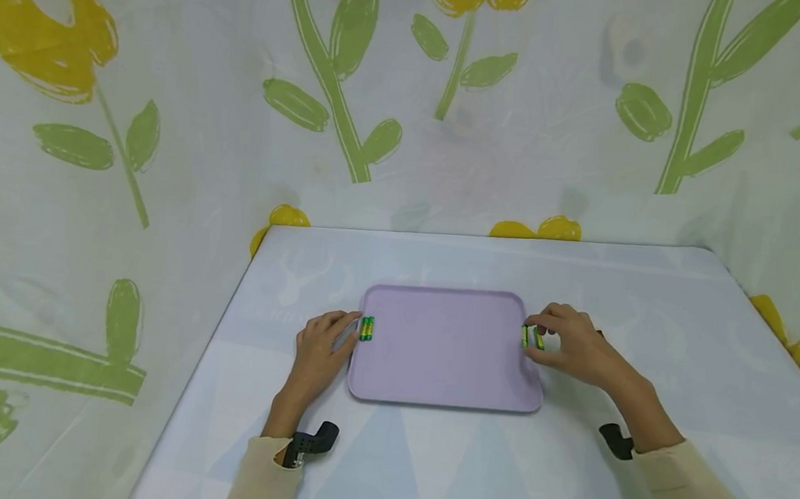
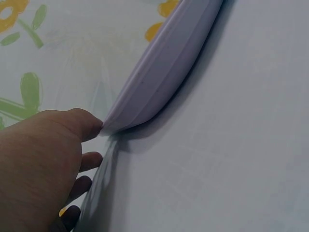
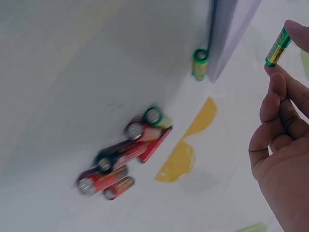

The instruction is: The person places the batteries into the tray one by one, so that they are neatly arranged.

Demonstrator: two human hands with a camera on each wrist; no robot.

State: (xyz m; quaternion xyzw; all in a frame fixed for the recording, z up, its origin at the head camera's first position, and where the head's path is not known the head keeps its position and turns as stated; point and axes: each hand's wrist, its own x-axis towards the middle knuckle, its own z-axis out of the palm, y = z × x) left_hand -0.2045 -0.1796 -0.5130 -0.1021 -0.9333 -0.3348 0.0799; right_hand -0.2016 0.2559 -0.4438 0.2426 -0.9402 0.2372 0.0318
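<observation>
Right hand [image 1: 569, 343] has it: a green battery [image 1: 525, 336] pinched end to end between thumb and fingertip, right at the tray's right edge. The tray [image 1: 448, 355] lies flat on the table [image 1: 383, 460], and the left hand [image 1: 317, 353] is over at its left rim, fingers loose, thumb touching the edge.

To do this well, I'd say keep that pinch on the two ends, sides free, and bring the battery level to the tray floor before easing the fingertips apart; these little cylinders could well roll. A light left hand would steady the tray without nudging the pair of green batteries [image 1: 366, 328] just inside its left rim.

Now the lie of it! The held battery's long axis runs near to far, roughly matching that pair, which sit side by side. Which end is the positive one? Too small to tell. Another green battery [image 3: 200, 65] waits just right of the tray, outside the rim, and there's a blurred cluster of mostly red batteries [image 3: 96, 182] farther right on the table.
</observation>
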